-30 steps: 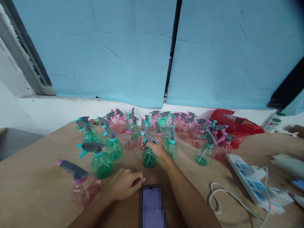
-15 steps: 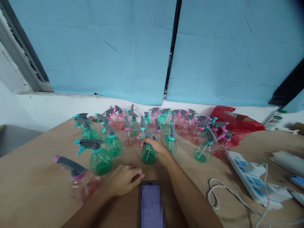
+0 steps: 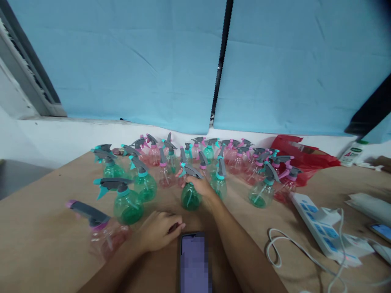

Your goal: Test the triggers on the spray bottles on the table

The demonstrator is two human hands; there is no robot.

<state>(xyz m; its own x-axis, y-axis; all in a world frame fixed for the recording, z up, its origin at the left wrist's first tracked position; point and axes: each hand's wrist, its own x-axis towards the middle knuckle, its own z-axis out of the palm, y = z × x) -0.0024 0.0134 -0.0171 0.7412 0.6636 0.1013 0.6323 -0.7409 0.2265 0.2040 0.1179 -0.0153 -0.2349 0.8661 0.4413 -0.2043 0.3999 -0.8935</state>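
Note:
My right hand (image 3: 198, 184) is wrapped round the neck of a green spray bottle (image 3: 191, 197) with a grey and turquoise trigger head. The bottle stands upright on the table, its lower part showing below my hand. My left hand (image 3: 160, 230) rests on the tabletop, loosely curled, thumb tip close to the index finger and nothing visible in it. Beside it on the left are a clear pinkish spray bottle (image 3: 106, 240) and a green spray bottle (image 3: 128, 207). Another green spray bottle (image 3: 219, 185) stands just right of my right hand.
Several more pink and green spray bottles (image 3: 238, 160) crowd towards the wall. A phone (image 3: 195, 260) lies between my forearms. On the right are a power strip (image 3: 324, 232), a looped white cable (image 3: 277, 244), a red plastic bag (image 3: 305, 158) and a white bottle (image 3: 352, 154).
Both hands keep their places, the right still on the same spray bottle. Only a very slight shift of the whole view shows.

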